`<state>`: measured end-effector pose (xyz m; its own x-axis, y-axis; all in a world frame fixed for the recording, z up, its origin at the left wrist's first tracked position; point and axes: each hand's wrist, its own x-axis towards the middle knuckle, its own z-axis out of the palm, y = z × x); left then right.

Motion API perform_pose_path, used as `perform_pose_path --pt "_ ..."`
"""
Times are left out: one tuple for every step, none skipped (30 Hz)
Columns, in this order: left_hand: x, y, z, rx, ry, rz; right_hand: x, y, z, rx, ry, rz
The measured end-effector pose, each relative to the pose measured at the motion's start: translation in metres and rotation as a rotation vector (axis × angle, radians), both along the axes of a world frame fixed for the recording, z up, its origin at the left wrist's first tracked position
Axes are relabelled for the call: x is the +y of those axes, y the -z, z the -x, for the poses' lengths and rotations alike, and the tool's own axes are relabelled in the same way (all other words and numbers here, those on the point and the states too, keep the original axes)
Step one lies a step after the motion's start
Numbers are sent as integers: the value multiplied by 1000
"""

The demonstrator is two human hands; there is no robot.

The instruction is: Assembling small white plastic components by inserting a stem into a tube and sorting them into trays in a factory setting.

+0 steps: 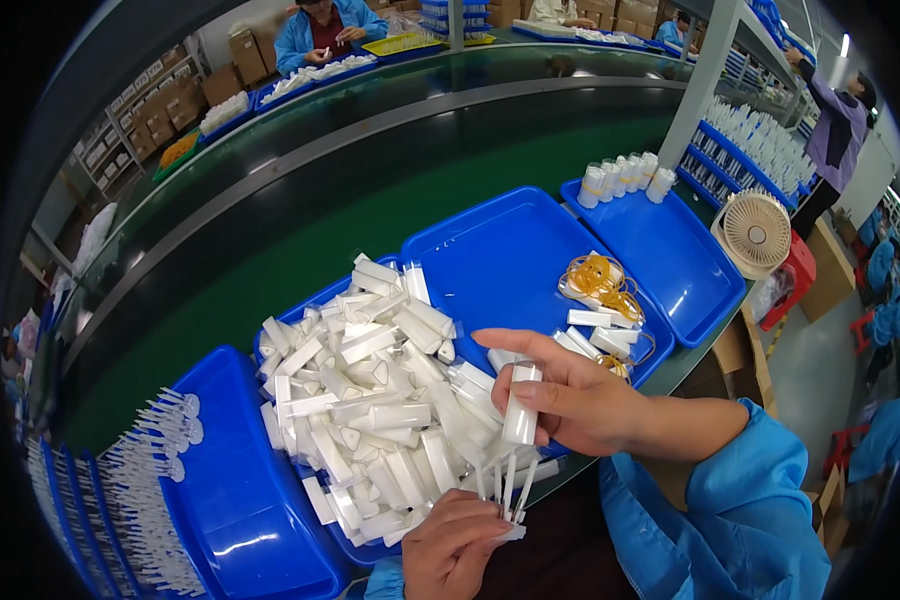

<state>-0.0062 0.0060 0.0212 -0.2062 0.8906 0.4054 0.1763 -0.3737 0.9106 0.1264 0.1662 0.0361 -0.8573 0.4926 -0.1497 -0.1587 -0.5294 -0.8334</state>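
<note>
My right hand (pixel 595 405) grips a small white block-shaped piece (pixel 521 408) with a clear, shiny cover, between thumb and fingers; its index finger points out to the left. Below it, my left hand (pixel 452 543) pinches a bundle of thin white sticks (pixel 510 487) that stand up from the fingers, with a pale flat end showing beneath. The tops of the sticks are close under the white piece. Beside both hands lies a heaped pile of white, partly triangular-ended pieces (pixel 370 385) in a blue tray.
A blue tray (pixel 490 240) holds yellow rubber bands (pixel 600 280) and a few white pieces. Another blue tray (pixel 685 270) bears banded white bundles (pixel 620 180). At left, white sticks (pixel 150 470) stand beside a blue tray (pixel 250 500). A beige fan (pixel 753 233) stands right. Across the green conveyor (pixel 300 210) sits a person.
</note>
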Motion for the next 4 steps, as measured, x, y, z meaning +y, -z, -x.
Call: perform_pose_path --pt "1 1 -1 -6 1 7 0 1 0 -12 -10 10" --pt "1 2 -1 -12 0 14 1 3 -1 4 -42 33" --pt "1 3 -1 -21 2 22 2 4 -2 18 -71 57" --pt "1 3 -1 -21 0 27 4 5 -3 32 -101 81"
